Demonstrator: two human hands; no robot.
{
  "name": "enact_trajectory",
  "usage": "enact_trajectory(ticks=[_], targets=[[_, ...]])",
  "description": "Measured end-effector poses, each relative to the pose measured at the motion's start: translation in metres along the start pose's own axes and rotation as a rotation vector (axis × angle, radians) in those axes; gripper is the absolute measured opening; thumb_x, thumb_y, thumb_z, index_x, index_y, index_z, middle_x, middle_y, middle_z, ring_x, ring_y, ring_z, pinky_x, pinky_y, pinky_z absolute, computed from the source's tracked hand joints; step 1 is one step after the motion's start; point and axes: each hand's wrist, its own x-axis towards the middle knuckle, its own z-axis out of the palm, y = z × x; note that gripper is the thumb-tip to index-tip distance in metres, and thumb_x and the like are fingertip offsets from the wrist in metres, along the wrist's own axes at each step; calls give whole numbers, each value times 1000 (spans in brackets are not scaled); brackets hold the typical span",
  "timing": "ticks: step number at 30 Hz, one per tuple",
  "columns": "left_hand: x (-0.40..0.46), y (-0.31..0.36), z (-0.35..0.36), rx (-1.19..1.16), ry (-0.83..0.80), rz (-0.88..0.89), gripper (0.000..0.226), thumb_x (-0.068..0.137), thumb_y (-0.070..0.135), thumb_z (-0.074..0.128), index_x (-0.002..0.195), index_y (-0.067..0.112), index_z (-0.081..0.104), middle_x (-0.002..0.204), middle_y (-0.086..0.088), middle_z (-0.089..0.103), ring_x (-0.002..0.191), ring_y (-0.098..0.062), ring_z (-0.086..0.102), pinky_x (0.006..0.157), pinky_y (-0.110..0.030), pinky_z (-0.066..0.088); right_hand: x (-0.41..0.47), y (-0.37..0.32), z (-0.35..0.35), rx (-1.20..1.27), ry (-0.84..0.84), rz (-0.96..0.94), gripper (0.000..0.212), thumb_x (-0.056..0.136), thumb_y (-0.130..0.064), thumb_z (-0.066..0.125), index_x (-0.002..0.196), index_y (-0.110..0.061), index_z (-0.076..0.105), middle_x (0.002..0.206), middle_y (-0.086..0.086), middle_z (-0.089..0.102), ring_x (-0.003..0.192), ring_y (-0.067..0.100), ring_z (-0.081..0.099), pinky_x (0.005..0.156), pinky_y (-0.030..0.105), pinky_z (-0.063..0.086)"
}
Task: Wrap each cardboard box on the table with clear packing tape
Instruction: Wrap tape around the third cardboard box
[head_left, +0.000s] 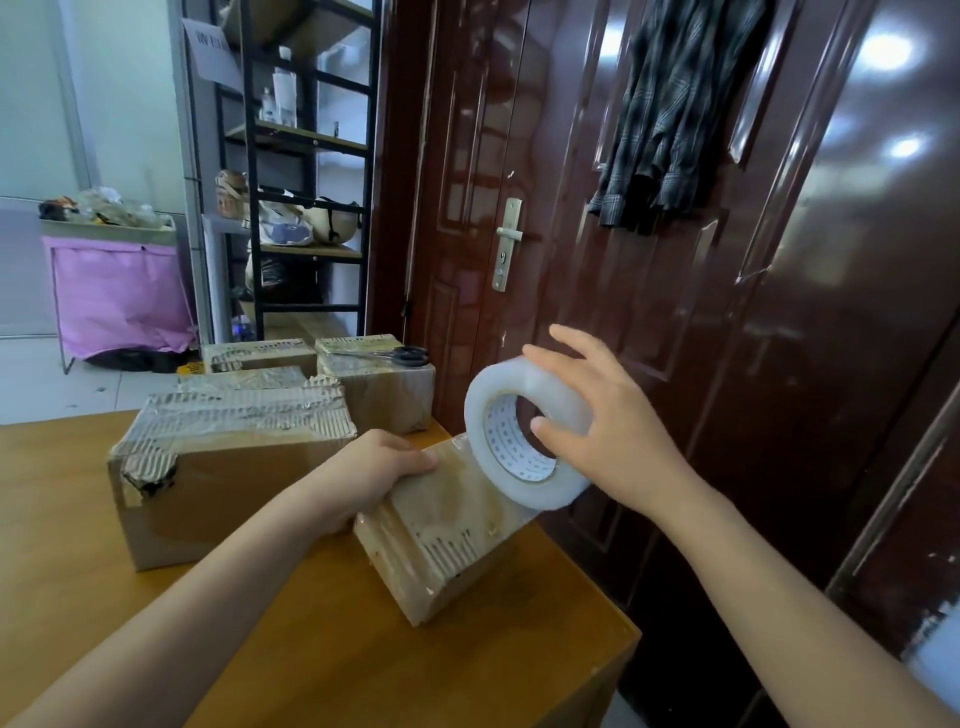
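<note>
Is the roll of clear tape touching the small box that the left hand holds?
Touching. In the head view the tape roll, gripped by the right hand, sits with its lower edge against the far top edge of the small box; the left hand grips the box.

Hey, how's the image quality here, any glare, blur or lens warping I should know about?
Head view: bright white glare spots on the glossy dark red door; wide-angle bending curves the door panels and the black metal shelf; the right hand on the clear packing tape roll is slightly motion-soft; the left hand and small taped cardboard box are sharp; lighting is soft, shadows faint.
</note>
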Motion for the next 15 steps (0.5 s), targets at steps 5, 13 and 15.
enact_trajectory(ticks=[5,13,15], targets=[[-10,10,22,796,224,452,33,101,22,43,129,16,59,141,1,51,130,-17,44,113,-31,22,-15,14,48,136,422,-114,52,86,-29,60,137,-27,51,146,-13,36,136,5,35,110,14,28],[-15,-6,43,1205,61,248,105,83,79,32,155,10,-2,162,-13,-6,150,-28,-5,120,-48,1,-20,12,109,64,704,-79,58,88,-23,56,142,-19,36,151,6,34,138,1,23,108,5,21],[-11,-8,41,1157,97,246,94,90,71,34,156,12,1,163,-12,-2,150,-25,0,120,-45,5,-15,12,113,62,677,-72,60,88,-26,55,144,-19,32,153,4,29,140,-6,15,107,3,21]])
